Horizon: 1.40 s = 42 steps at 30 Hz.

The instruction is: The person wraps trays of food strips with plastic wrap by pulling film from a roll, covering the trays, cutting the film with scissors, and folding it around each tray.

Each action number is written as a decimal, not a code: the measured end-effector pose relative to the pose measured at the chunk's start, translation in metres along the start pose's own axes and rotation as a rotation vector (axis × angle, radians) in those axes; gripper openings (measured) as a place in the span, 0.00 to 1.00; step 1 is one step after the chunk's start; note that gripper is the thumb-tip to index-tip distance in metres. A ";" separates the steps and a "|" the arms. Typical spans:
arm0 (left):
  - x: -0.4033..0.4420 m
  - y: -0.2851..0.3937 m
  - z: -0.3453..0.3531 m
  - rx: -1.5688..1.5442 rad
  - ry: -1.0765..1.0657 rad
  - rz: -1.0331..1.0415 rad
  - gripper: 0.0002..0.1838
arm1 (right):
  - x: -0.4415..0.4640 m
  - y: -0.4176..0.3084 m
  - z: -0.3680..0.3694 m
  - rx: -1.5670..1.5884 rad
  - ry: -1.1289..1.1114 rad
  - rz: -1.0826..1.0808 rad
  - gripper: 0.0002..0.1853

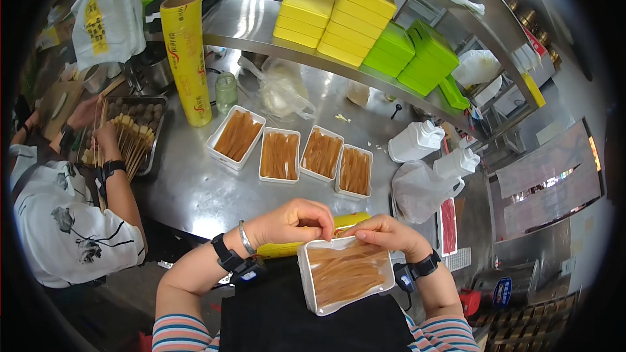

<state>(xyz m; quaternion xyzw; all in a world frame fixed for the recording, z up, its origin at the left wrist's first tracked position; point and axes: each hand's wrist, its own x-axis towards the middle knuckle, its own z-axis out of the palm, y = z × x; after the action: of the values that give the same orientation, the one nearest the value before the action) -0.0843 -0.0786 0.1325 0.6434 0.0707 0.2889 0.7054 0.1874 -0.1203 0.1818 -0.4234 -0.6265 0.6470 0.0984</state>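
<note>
Tray (304, 275) w/ brn strips (347, 274); 4 trays (279, 180) same

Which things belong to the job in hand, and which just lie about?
Probably in the job:
held white rectangular tray of brown strips
four similar filled white trays
yellow cylindrical roll behind it

Apparently lying about:
yellow rectangular stacked boxes
white plastic jugs
pale green cylindrical jar

Right hand (386, 231) is covering a rim section of the held tray (307, 280). Left hand (297, 219) is curling, exact fingertip contact not showing clearly. Both are blocking part of the low yellow roll (282, 249). Striped sleeves (181, 334) are running off the bottom edge. Co-worker (72, 215) is losing head to the dark border. Clear bag (283, 88) is obscuring its contents. Blue label (502, 291) is reading too small.
</note>
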 end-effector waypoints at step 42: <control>-0.219 -0.075 0.011 0.194 1.207 -0.662 0.14 | -0.185 0.337 0.008 0.727 1.941 0.233 0.15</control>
<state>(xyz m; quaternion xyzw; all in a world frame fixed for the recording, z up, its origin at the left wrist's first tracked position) -0.2354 -0.1975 0.0034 0.3750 0.6685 0.3582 0.5331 0.4331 -0.3138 -0.0423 -0.7642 -0.0006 0.1836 0.6183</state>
